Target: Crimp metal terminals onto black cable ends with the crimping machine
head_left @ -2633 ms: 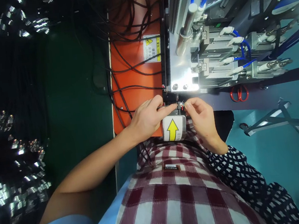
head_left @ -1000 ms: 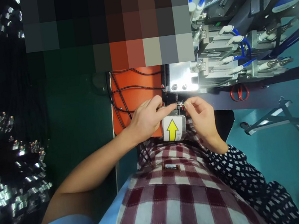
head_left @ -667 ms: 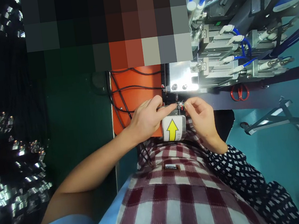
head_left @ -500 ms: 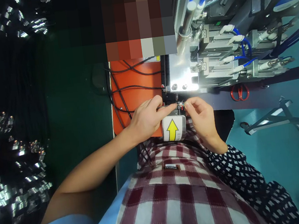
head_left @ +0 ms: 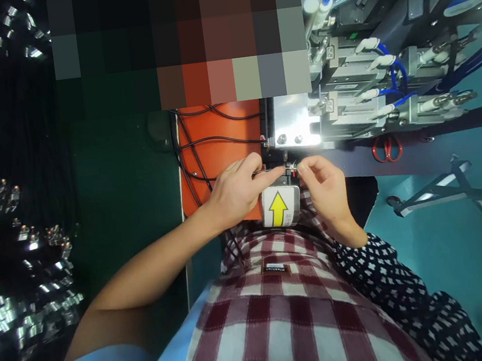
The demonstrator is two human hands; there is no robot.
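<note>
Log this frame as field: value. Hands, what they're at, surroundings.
left hand: curled around a black cable, index finger extended toward fine wires
right hand: fingertips pinched at the fine wires; exact grip too small to tell
wire colours: red and white visible
below fingertips in image: yellow-arrow label
behind: metal machine with blue tubes
image right: red scissor handles
obscured: pixelated block at top

The left hand (head_left: 237, 189) holds a black cable (head_left: 260, 172); the right hand (head_left: 326, 190) pinches thin wires (head_left: 293, 168), left of red scissors (head_left: 385, 150).
</note>
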